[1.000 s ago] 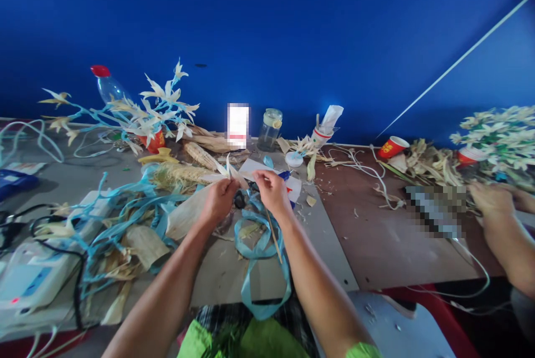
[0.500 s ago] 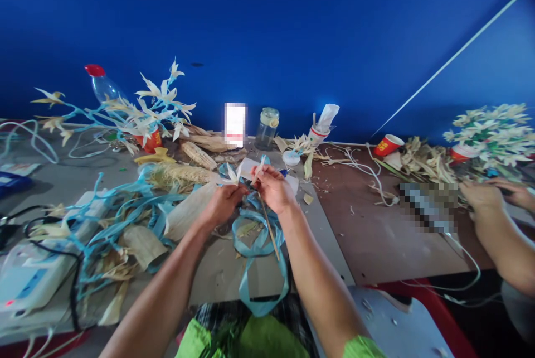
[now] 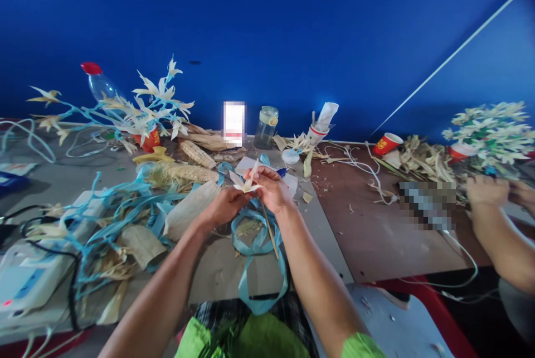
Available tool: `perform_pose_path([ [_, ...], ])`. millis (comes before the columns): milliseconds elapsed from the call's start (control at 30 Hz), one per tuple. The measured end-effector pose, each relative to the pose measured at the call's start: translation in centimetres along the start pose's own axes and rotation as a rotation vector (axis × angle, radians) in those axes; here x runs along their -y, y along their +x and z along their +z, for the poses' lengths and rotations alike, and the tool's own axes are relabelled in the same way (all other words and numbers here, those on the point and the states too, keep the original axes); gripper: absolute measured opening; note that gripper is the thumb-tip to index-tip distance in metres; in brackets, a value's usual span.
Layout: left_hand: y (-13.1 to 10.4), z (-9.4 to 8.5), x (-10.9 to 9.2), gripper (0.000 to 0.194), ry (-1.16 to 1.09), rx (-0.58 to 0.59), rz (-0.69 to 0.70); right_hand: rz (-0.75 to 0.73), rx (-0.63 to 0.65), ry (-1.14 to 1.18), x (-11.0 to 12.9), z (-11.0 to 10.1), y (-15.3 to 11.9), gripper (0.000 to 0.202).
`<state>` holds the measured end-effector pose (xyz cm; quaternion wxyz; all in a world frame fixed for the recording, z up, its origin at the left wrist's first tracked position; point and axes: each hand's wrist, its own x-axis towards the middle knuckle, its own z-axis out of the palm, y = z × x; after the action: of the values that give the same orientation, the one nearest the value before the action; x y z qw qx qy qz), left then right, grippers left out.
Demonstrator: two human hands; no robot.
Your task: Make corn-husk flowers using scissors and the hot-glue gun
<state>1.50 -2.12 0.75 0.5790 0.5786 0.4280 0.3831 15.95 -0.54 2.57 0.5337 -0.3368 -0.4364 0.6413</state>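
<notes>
Over the table, my left hand is closed around the base of a pale corn-husk flower. Close beside it, my right hand pinches at an upright husk petal by the flower. From under the right hand a thin stick slants down toward me. A blue ribbon lies looped below both hands and hangs over the table edge. Where the flower meets the fingers is hidden.
Left lie blue-wrapped stems, a white power box and corn cobs. Behind stand husk flowers in a red cup, a clear jar and a bright phone. A co-worker's hands are at the right.
My hands have come together, and the husk petal in my right hand now meets the flower in my left. The flower's petals look more spread.
</notes>
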Motion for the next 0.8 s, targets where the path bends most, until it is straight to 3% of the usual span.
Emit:
perform_pose_path([
  [100,-0.3,-0.1,-0.6,0.011,-0.147,-0.018,0.033,-0.040,-0.029,0.013,-0.1,-0.2,0.1,0.026],
  [267,-0.8,-0.7,-1.5,0.017,-0.162,0.024,0.048,-0.057,-0.031,0.028,-0.2,-0.6,0.1,0.027],
  [433,-0.5,-0.6,-0.7,0.017,-0.203,-0.007,0.062,-0.042,0.084,-0.009,-0.2,-0.5,-0.1,0.026],
  [667,-0.4,-0.6,-0.2,0.018,-0.450,-0.092,0.062,-0.102,0.072,-0.020,0.3,-1.1,0.0,0.032],
  [800,-0.5,-0.5,0.0,0.021,-0.555,-0.028,0.054,-0.075,0.118,0.109,0.3,-1.0,-0.2,0.030],
])
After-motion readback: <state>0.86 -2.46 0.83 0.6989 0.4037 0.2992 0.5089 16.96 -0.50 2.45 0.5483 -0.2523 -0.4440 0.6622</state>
